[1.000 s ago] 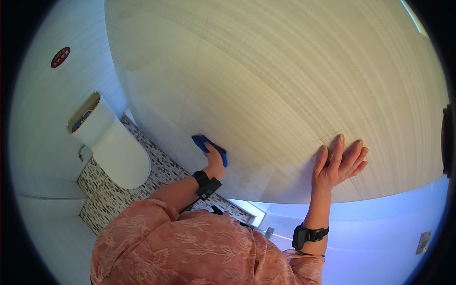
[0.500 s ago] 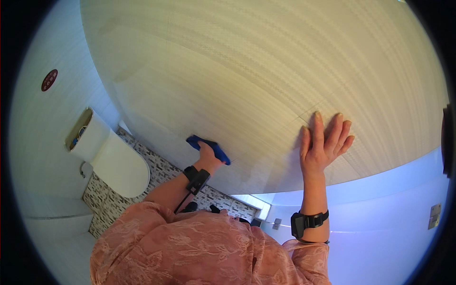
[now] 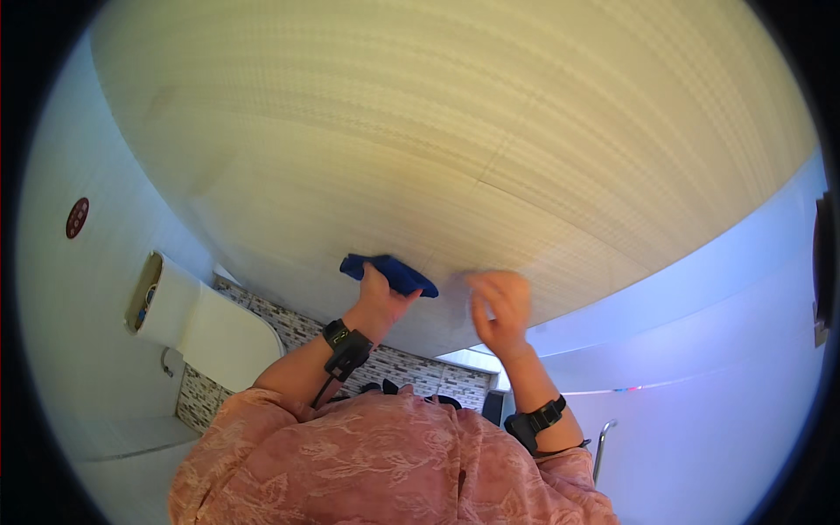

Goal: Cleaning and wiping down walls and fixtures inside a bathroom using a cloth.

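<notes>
Right hand (image 3: 509, 308) moved inward — nearer the blue cloth (image 3: 404, 275)
Its blurred fingers half-curl, gapped from the thumb — left hand (image 3: 378, 304) grips the cloth by the pale wall (image 3: 420, 157).

The cloth (image 3: 398, 275) is a deep, plain blue. Behind it the broad wall panel (image 3: 420, 131) is cream, warming to yellow-beige, with fine paler streaks. The left wall (image 3: 114, 262) is a cool grey-white, its oval sticker (image 3: 77, 218) dark red with pale marks. The toilet (image 3: 232, 337) is white; the floor (image 3: 420, 369) is a mosaic of brown, grey and off-white. The top (image 3: 376, 464) is dusty pink — with paler leafy sprays — and the 2 wristbands (image 3: 348, 353) are black.
</notes>
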The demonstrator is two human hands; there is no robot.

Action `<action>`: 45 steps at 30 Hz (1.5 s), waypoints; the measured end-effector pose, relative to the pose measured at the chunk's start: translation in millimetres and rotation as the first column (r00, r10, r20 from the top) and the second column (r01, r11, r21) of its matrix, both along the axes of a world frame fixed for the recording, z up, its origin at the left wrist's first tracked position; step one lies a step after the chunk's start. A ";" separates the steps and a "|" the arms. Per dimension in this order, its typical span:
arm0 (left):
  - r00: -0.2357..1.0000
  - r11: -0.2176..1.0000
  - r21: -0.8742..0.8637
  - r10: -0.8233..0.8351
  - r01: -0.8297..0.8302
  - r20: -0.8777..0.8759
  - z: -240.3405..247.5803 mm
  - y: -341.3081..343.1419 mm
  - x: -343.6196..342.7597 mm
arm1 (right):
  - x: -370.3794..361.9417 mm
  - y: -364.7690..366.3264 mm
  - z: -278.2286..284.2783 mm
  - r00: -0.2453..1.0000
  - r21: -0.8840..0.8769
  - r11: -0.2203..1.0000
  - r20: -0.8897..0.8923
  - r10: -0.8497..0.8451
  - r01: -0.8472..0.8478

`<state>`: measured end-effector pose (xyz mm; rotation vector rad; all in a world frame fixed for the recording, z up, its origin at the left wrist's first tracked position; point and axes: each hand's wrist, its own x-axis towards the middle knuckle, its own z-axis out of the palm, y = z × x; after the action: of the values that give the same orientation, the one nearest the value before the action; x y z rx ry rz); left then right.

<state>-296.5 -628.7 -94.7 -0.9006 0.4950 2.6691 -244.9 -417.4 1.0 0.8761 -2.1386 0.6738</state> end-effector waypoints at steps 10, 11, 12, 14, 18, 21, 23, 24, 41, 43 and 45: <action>0.967 0.937 -0.237 -0.248 0.256 0.064 -37.1 6.7 15.7 | -5.7 -26.3 -152.0 0.115 -0.309 0.929 0.950 0.291 0.205; 0.964 0.933 -0.243 -0.255 0.264 0.070 -34.7 5.5 18.5 | -13.2 -27.7 -148.3 0.015 -0.417 0.841 0.898 0.439 0.344; 0.970 0.937 -0.252 -0.233 0.243 0.068 -32.0 4.4 20.8 | -18.8 -28.6 -144.7 -0.059 -0.487 0.725 0.810 0.584 0.487; 0.972 0.936 -0.265 -0.222 0.233 0.074 -24.2 1.1 27.4 | -17.5 -32.9 -131.2 -0.043 -0.509 0.699 0.793 0.608 0.502; 0.919 0.917 -0.273 -0.347 0.291 -0.186 19.4 -7.8 43.5 | 0.6 -31.1 -91.5 0.122 -0.642 0.590 0.720 0.683 0.489; 0.853 0.908 -0.281 -0.395 0.309 -0.340 60.5 -5.6 47.3 | 11.2 -25.1 -54.6 0.290 -0.720 0.617 0.693 0.660 0.316; 0.803 0.898 -0.307 -0.425 0.316 -0.418 74.8 0.0 43.4 | 12.4 -29.9 -43.9 0.345 -0.718 0.626 0.695 0.631 0.304; 0.799 0.893 -0.307 -0.436 0.328 -0.414 70.1 2.7 42.2 | 12.5 -32.5 -42.4 0.394 -0.713 0.641 0.696 0.600 0.283; 0.544 0.681 -0.632 -0.710 0.369 -0.448 46.0 32.6 41.3 | 16.3 4.8 -82.0 0.480 -0.631 0.471 0.775 0.411 0.616; 0.568 0.703 -0.600 -0.691 0.383 -0.447 61.1 44.2 41.0 | 17.8 9.4 -67.6 0.559 -0.681 0.444 0.732 0.389 0.582; 0.602 0.723 -0.565 -0.670 0.397 -0.435 63.7 52.1 39.8 | 16.6 15.4 -68.8 0.591 -0.694 0.455 0.717 0.370 0.558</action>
<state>-256.6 -576.7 -31.0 0.1369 1.2963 2.2091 -228.2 -402.0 -67.8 -0.3290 -1.9392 2.2347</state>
